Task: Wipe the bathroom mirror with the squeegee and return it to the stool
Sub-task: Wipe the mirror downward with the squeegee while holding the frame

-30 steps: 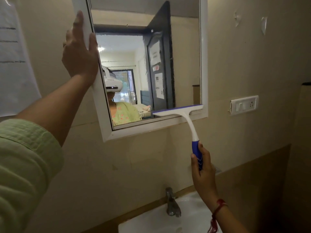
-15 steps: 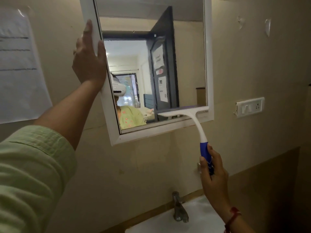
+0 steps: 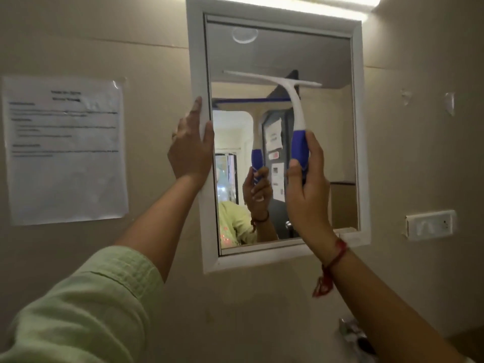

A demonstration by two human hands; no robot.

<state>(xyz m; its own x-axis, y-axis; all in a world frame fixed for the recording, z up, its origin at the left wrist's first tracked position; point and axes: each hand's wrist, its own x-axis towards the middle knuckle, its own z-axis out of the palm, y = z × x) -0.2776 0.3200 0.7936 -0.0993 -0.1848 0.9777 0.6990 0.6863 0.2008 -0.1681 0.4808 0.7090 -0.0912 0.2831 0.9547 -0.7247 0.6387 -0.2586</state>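
white squeegee [image 3: 295, 108] in right grip [image 3: 307, 191], before mirror [image 3: 330, 56]; notice [image 3: 65, 158] text illegible

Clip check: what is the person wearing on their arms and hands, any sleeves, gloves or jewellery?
No gloves on either hand. The left hand shows what may be a thin gold-coloured ring; that arm wears a pale green textured fabric sleeve ending near the elbow. The right hand has a red thread wristband with loose ends hanging; no sleeve shows on that arm.
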